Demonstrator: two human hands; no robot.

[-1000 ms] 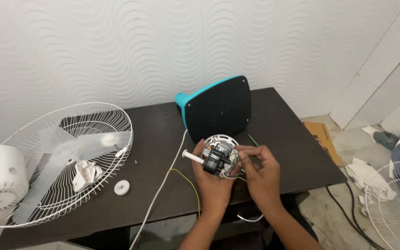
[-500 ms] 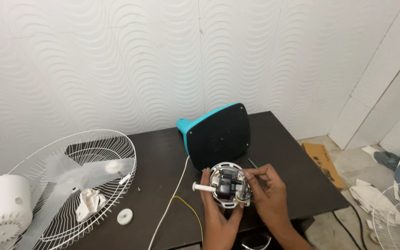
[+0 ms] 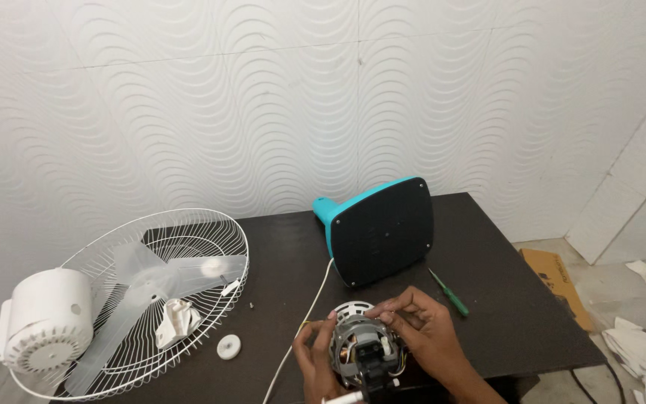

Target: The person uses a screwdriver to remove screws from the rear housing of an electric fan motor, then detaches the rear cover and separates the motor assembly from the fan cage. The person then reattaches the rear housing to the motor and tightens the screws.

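Note:
Low in the middle of the view, both my hands hold a round fan motor (image 3: 362, 350) with a metal frame and a black part on its front. My left hand (image 3: 314, 362) grips its left side. My right hand (image 3: 426, 334) wraps over its top and right side, fingers on the rim. A white cord (image 3: 302, 332) runs from the motor area up across the dark table (image 3: 502, 299). A green screwdriver (image 3: 448, 292) lies just right of my right hand.
A turquoise fan base with a black underside (image 3: 380, 229) stands tipped behind the motor. At left lie a white wire fan guard (image 3: 160, 293) with clear blades and a white plastic piece, a white motor housing (image 3: 45, 320) and a small white cap (image 3: 228, 346). Cardboard (image 3: 556, 286) lies on the floor at right.
The view has tilted upward, so the hands and motor sit lower in the picture. My hands keep hold of the motor, which has turned slightly in them.

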